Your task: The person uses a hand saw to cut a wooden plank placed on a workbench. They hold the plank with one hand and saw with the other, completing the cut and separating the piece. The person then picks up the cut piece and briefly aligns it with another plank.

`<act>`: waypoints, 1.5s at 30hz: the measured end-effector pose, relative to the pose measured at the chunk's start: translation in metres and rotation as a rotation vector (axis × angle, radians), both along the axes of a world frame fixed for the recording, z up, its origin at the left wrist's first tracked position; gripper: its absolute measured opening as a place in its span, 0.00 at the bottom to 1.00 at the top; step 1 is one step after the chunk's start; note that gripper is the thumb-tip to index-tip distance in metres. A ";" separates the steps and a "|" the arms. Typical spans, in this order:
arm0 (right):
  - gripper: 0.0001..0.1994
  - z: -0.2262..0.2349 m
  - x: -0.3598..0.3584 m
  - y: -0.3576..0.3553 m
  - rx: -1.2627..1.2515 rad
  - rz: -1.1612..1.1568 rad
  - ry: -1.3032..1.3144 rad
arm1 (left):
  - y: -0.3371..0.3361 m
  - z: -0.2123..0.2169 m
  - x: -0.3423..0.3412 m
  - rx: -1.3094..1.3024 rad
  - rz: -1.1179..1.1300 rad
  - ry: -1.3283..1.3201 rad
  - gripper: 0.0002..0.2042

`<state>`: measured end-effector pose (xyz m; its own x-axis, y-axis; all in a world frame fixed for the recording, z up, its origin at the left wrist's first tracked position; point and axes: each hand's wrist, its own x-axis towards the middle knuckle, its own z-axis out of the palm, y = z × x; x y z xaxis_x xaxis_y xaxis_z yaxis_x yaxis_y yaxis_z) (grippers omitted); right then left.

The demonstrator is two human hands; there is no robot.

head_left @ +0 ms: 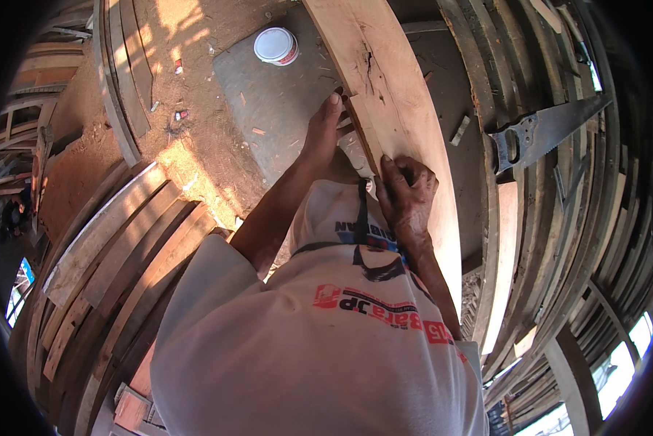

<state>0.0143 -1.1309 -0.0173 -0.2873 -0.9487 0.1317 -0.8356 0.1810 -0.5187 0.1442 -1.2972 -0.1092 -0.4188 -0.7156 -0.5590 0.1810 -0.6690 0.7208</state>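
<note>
A long, wide pale wooden plank point(392, 87) runs from the top edge down past my right side, with a dark crack and knot in its upper part. My left hand point(325, 123) is at the plank's left edge, thumb upward and fingers curled against the side. Closer to my body, my right hand point(411, 192) rests over the plank near that same edge. Its fingers are bent and pinched together; what they hold, if anything, is hidden.
A white lidded bucket point(276, 46) stands on a grey floor sheet point(250, 94). To the right, a handsaw point(548, 131) lies on stacked curved timbers point(537, 240). More boards point(123, 254) are piled at left. A small wood offcut point(459, 131) lies right of the plank.
</note>
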 end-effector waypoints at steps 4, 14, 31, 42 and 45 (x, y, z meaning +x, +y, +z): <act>0.26 -0.001 0.000 -0.001 -0.012 0.015 0.033 | 0.012 -0.019 0.002 0.107 -0.040 0.149 0.35; 0.28 -0.005 -0.001 0.002 0.016 0.045 0.079 | 0.041 -0.051 -0.001 0.288 0.076 0.611 0.35; 0.20 0.028 0.015 0.009 0.021 -0.034 -0.153 | 0.059 0.016 -0.009 0.204 0.084 0.222 0.32; 0.21 0.020 0.016 0.003 0.027 0.043 -0.013 | 0.051 0.015 -0.013 0.097 0.112 0.215 0.33; 0.21 0.024 0.018 -0.002 0.010 0.034 0.007 | 0.052 0.004 -0.022 0.104 0.177 0.293 0.32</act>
<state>0.0322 -1.1329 0.0069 -0.2543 -0.9591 0.1242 -0.8451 0.1580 -0.5107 0.1224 -1.2456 -0.1055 -0.4467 -0.7370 -0.5072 0.4899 -0.6759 0.5505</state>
